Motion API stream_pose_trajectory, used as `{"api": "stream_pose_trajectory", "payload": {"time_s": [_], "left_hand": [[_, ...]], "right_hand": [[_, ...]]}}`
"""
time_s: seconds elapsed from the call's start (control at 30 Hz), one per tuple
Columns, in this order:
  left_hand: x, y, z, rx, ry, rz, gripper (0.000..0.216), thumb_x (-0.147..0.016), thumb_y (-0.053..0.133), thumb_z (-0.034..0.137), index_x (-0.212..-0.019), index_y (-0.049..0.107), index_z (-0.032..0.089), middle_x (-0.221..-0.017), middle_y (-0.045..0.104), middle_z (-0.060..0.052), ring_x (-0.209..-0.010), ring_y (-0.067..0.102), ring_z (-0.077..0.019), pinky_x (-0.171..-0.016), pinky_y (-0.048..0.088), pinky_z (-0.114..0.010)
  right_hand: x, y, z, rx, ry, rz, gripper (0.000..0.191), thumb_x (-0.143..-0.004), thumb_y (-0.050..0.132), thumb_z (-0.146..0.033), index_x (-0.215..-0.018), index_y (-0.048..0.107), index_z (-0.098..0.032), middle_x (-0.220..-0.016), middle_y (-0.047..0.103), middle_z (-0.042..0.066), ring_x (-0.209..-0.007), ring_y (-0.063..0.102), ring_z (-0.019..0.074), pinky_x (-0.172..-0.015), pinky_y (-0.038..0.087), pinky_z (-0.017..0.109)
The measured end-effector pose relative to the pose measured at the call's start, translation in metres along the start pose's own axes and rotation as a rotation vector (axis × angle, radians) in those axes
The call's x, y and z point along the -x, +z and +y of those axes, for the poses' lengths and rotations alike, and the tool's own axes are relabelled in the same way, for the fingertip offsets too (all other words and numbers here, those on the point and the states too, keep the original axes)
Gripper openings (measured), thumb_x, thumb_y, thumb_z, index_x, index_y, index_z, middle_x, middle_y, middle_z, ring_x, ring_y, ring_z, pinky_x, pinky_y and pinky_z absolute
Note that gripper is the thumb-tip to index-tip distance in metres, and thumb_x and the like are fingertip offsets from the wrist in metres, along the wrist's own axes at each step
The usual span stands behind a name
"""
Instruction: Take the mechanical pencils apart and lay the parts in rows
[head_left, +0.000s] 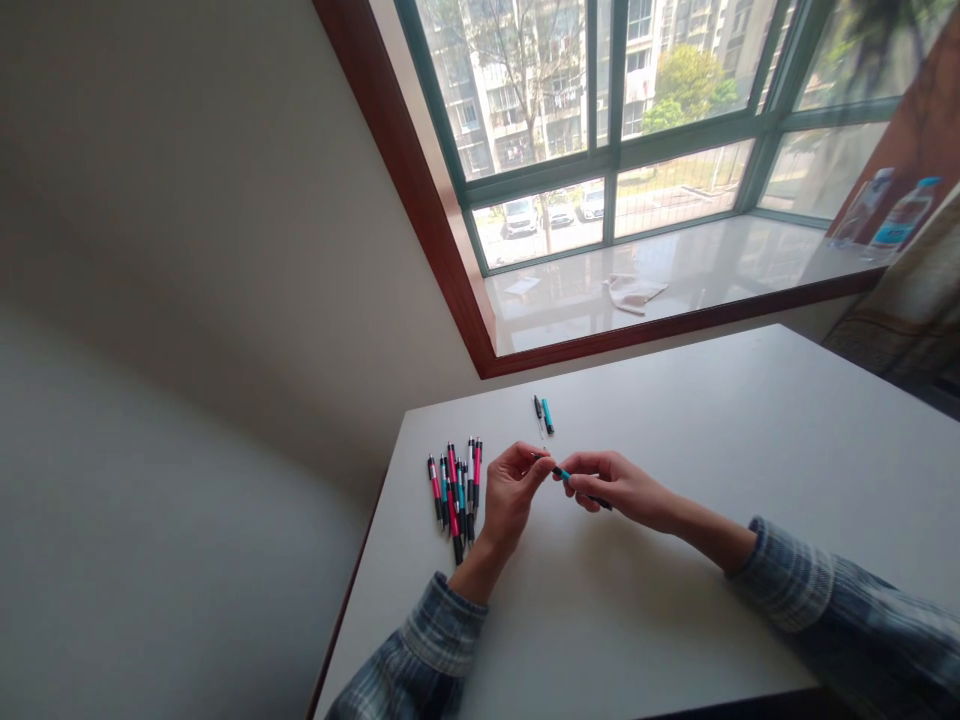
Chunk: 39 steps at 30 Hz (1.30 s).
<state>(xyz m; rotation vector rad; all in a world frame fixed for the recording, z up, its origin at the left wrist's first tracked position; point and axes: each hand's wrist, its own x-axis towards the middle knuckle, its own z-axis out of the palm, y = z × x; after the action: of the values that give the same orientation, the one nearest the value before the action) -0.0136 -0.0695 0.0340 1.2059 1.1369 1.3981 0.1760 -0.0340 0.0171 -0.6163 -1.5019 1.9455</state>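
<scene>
Between my hands, above the white table [675, 600], is a teal and black pen [562, 474]. My left hand [514, 490] pinches its upper left end between thumb and fingertips. Around its lower right part close the fingers of my right hand [619, 485], and the black tip pokes out below them. Just beyond my hands lie separate pen parts: a black clip-end piece [538, 408] with a thin refill and a teal barrel [547, 415]. To the left of my left hand, several pink, teal and white pens [453, 490] lie in a loose heap.
Past the table's far edge is a window sill [555, 315] with a crumpled cloth [634, 293] and plastic bottles [904, 220] at the right. A wall [225, 350] rises along the left. A curtain [885, 310] hangs at the right.
</scene>
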Motion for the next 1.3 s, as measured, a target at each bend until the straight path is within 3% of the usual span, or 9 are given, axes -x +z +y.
{"api": "stream_pose_trajectory", "payload": {"time_s": [0.2,0.3,0.4,0.53,0.73,0.9,1.3], "left_hand": [[0.000,0.004,0.002,0.042,0.020,0.014,0.034,-0.077,0.087,0.039,-0.073,0.062,0.016,-0.067,0.058,0.003,-0.062,0.051,-0.0098,-0.062,0.042,-0.022],[-0.001,0.000,0.001,0.030,-0.020,-0.061,0.028,-0.082,0.083,0.040,-0.093,0.071,0.017,-0.072,0.063,0.001,-0.065,0.053,-0.0110,-0.065,0.044,-0.024],[-0.001,-0.002,-0.002,0.041,-0.058,-0.108,0.035,-0.088,0.076,0.041,-0.114,0.074,0.017,-0.079,0.067,-0.002,-0.070,0.056,-0.0129,-0.070,0.047,-0.028],[-0.002,-0.003,-0.006,0.053,-0.042,-0.053,0.028,-0.086,0.080,0.038,-0.103,0.076,0.016,-0.079,0.066,-0.002,-0.069,0.054,-0.0124,-0.070,0.045,-0.028],[-0.002,-0.001,-0.005,0.093,-0.047,-0.011,0.029,-0.081,0.084,0.039,-0.088,0.067,0.017,-0.075,0.062,0.001,-0.066,0.054,-0.0111,-0.067,0.044,-0.026],[-0.004,-0.001,0.000,0.122,-0.036,0.073,0.035,-0.079,0.085,0.044,-0.083,0.060,0.019,-0.075,0.060,0.003,-0.069,0.056,-0.0106,-0.071,0.047,-0.024],[-0.011,-0.006,0.013,0.226,-0.046,0.101,0.026,-0.081,0.083,0.038,-0.094,0.070,0.020,-0.097,0.067,-0.003,-0.090,0.065,-0.0147,-0.084,0.055,-0.028]], "right_hand": [[0.002,0.003,-0.004,0.050,0.004,0.033,0.032,-0.086,0.077,-0.044,-0.100,0.070,-0.016,-0.077,0.059,0.000,-0.067,0.052,0.0125,-0.062,0.037,0.028],[0.002,0.000,0.001,-0.016,0.002,0.000,0.032,-0.091,0.073,-0.047,-0.102,0.070,-0.017,-0.084,0.060,0.002,-0.067,0.052,0.0117,-0.062,0.036,0.027],[0.002,-0.003,0.005,-0.131,0.015,-0.027,0.033,-0.095,0.068,-0.049,-0.105,0.070,-0.017,-0.093,0.061,0.003,-0.066,0.051,0.0096,-0.061,0.033,0.026],[0.002,-0.004,0.002,-0.084,-0.006,-0.005,0.035,-0.093,0.070,-0.050,-0.104,0.071,-0.017,-0.092,0.061,0.004,-0.065,0.049,0.0096,-0.060,0.034,0.026],[0.001,0.000,-0.006,0.056,-0.021,0.059,0.036,-0.087,0.076,-0.047,-0.102,0.069,-0.015,-0.082,0.060,0.001,-0.066,0.052,0.0113,-0.063,0.041,0.028],[0.001,-0.001,-0.001,0.171,-0.054,0.107,0.034,-0.087,0.075,-0.046,-0.105,0.066,-0.018,-0.091,0.063,0.003,-0.068,0.059,0.0133,-0.064,0.046,0.030],[0.000,-0.003,0.001,0.243,-0.069,0.155,0.025,-0.090,0.069,-0.039,-0.102,0.063,-0.018,-0.082,0.061,0.000,-0.068,0.051,0.0118,-0.062,0.038,0.026]]}}
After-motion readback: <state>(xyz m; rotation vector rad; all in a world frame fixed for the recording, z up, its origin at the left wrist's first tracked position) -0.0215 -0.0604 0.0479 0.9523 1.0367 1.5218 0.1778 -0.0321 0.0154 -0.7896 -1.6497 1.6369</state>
